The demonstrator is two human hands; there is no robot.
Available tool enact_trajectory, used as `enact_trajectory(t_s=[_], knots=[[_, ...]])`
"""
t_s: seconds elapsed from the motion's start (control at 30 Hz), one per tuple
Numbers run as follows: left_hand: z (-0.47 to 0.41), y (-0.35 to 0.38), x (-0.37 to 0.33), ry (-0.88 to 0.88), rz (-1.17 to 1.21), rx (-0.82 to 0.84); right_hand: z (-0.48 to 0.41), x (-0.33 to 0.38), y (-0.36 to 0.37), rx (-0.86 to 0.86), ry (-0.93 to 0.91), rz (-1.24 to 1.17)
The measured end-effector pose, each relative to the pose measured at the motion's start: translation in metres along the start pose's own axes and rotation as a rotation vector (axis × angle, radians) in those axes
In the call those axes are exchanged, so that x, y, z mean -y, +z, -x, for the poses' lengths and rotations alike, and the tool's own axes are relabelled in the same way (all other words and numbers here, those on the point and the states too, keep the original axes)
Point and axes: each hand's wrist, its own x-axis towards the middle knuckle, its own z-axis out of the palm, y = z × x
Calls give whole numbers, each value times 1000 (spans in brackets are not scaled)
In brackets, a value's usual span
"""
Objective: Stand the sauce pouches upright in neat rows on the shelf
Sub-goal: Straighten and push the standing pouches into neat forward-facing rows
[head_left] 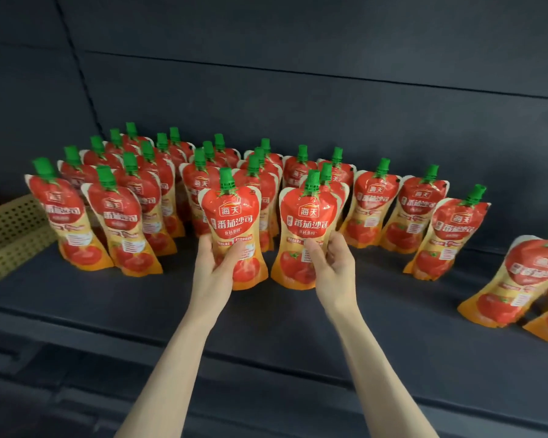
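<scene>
Shelf [393,330] dark, back wall [298,42] dark; left grip [214,267] pinches pouch [231,216], right grip [334,267] pinches second pouch [307,219].

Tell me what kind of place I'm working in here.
Likely a shop's display shelving: a dark shelf holds rows of identical green-capped sauce pouches, a perforated divider stands at its left end, and the left hand and right hand each grip one.
</scene>
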Motion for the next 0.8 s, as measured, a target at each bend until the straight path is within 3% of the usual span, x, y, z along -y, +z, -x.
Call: enact_trajectory(t_s=[0.2, 0.5, 0.8], knots=[[-34, -65, 10, 35, -106, 167, 17, -12, 72, -138, -43, 49], [-58, -79, 20, 38, -153, 280, 16, -22, 106, -236, -44, 157], [-49, -80, 27, 212, -336, 44, 19, -38, 105, -192, 9, 326]])
